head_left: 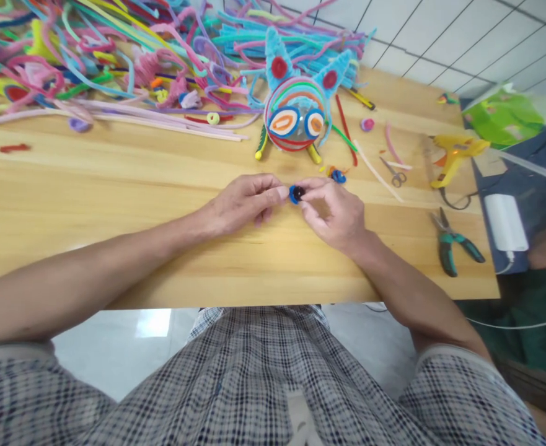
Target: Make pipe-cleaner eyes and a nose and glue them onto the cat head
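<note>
the wooden surface [91,186] is bright and evenly lit, with soft shadows beside the forearms [114,269] at its near edge. white glare marks the floor [153,323] below that edge; the black-and-blue piece [297,194] glints. sleeves [26,387] look blurred and stretched.

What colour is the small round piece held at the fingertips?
The small round piece is blue and black, best seen in the head view.

Left, the counter [114,179] leaves passage between left hand [249,201] and piled fuzzy stems [156,49]; eared figure [299,102] blocks far centre, pliers [449,238] the right.
</note>
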Demonstrator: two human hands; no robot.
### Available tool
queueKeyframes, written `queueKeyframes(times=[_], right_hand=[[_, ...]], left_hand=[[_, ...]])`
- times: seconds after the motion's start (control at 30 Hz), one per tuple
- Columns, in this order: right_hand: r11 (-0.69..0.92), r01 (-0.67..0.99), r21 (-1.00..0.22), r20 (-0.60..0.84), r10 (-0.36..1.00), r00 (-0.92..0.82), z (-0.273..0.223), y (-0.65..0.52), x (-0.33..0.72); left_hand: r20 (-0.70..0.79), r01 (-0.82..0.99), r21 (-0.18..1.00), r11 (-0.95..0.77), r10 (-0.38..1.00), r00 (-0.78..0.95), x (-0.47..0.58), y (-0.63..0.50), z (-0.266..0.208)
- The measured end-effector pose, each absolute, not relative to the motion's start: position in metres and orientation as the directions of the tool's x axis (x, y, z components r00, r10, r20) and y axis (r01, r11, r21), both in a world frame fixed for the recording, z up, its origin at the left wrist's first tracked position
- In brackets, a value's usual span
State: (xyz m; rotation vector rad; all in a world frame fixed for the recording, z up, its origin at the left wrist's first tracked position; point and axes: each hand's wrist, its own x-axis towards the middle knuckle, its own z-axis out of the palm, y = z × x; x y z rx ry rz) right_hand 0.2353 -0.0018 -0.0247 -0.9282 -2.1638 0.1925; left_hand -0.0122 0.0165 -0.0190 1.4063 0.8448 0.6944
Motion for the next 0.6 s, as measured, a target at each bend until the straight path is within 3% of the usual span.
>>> queueKeyframes(times=[0.37, 0.6], right_hand=[[0.753, 0.51, -0.417, 0.594, 0.65, -0.474, -0.0245, -0.0049, 0.2319], [0.715, 0.566, -0.411, 0.566, 0.687, -0.456, -0.0247, -0.0064, 0.2305]], left_hand=[[-0.074, 0.043, 0.997, 0.06, 0.826, 0.559, -0.0116, 0.0176, -0.0174], [-0.077, 0.023, 0.997, 0.077, 0.822, 0.564, -0.0116, 0.0166, -0.0165]])
